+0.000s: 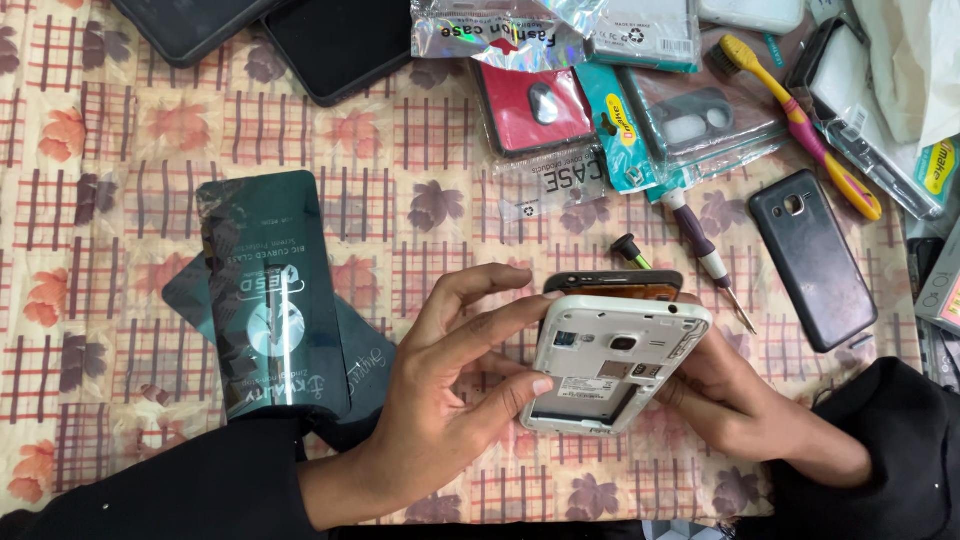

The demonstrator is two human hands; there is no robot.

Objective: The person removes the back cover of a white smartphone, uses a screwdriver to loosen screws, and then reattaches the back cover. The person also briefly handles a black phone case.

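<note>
A white phone (pixel 610 362) with its back cover off is held face down between both hands, its empty battery bay showing. My left hand (pixel 450 400) grips its left edge, thumb on the lower corner and fingers along the top. From underneath, my right hand (pixel 730 395) supports its right side. A dark screen part (pixel 612 284) peeks out at the phone's top edge. The dark grey back cover (pixel 812 258) lies on the cloth to the right. A purple-handled screwdriver (pixel 705 255) rests just above my right hand.
Dark green flat packets (pixel 270 290) lie at the left. Packaged phone cases (pixel 600 100) crowd the top, beside a yellow and pink toothbrush (pixel 800 125). Two black slabs (pixel 330 45) sit at the top left. A flowered checked cloth (pixel 130 200) covers the table.
</note>
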